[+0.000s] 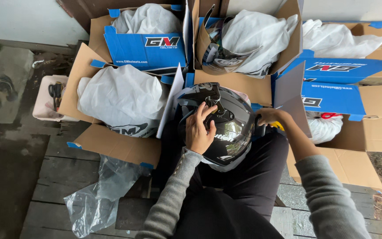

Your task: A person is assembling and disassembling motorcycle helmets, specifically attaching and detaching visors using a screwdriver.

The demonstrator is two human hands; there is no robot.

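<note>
Left hand [198, 131] closed around a small fitting at the black helmet [226, 128] side; right hand [268, 116] steadying the rim, grip apparently closed. Best held braced in the lap.

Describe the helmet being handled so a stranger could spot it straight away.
Among the open cardboard boxes, look at the seated person's lap. The glossy black helmet rests there, left hand on top, right hand at its side. Every other helmet sits boxed in white cloth.
</note>
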